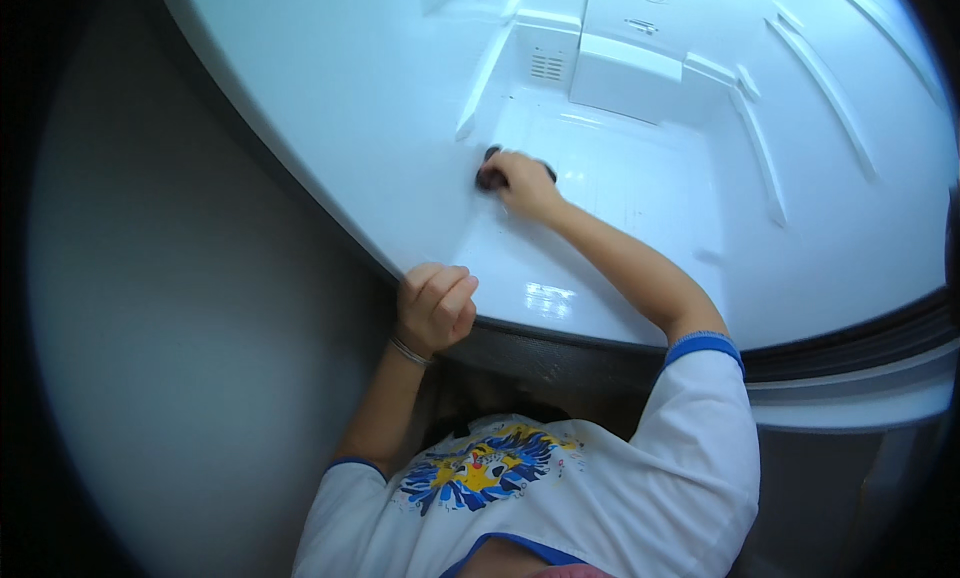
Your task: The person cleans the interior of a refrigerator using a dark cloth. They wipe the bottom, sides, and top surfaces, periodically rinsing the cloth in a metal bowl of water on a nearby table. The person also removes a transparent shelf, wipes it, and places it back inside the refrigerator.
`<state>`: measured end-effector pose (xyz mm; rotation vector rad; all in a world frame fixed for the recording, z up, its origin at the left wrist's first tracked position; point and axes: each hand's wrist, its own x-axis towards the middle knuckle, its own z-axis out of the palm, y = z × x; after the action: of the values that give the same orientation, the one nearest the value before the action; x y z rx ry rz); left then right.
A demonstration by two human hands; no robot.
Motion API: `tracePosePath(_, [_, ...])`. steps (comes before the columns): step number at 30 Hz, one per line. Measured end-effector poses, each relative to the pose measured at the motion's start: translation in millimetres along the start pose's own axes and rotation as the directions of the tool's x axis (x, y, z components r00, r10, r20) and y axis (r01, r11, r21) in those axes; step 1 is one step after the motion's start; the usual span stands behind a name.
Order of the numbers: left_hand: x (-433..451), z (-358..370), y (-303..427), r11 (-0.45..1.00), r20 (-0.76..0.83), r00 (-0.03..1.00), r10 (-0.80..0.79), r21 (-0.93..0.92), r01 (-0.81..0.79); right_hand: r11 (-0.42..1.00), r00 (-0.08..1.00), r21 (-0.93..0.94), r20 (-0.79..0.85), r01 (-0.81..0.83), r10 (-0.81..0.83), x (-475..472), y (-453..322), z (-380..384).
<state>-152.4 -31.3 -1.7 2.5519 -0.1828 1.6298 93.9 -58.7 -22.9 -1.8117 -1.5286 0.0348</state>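
Note:
Deep inside a white refrigerator compartment, my right hand [531, 189] grips a dark cloth [491, 179], blurred at its edges. The cloth touches the compartment's inner surface where the left wall [360, 135] meets the floor [645, 180]. My right arm reaches across the floor from the front right. At the compartment's front left edge, my left hand [439, 302] is curled with its fingers folded in, and I see nothing in it. A thin metal bracelet [411, 351] circles my left wrist.
Moulded shelf rails [759, 158] stick out from the right wall, and a shorter rail [487, 75] from the left. At the back are a slotted vent [547, 65] and a raised box-like step [626, 75]. A dark front edge [570, 345] runs before my chest. A grey surface [195, 338] stands at left.

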Motion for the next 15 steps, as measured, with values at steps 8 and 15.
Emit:
tracePosePath(8, [-11.0, 8.5, 2.2, 0.998, 0.015, 1.000, 0.005, -0.062, -0.004, 0.978, 0.959, 0.132, -0.213, -0.160, 0.186, 5.9, 16.7, -44.2])
tracePosePath(15, [4.7, 2.6, 10.0, 0.998, 0.048, 0.999, 0.004, -0.066, -0.001, 0.838, 0.741, -0.249, -0.625, -0.486, 0.245, 62.6, 121.9, -29.0])
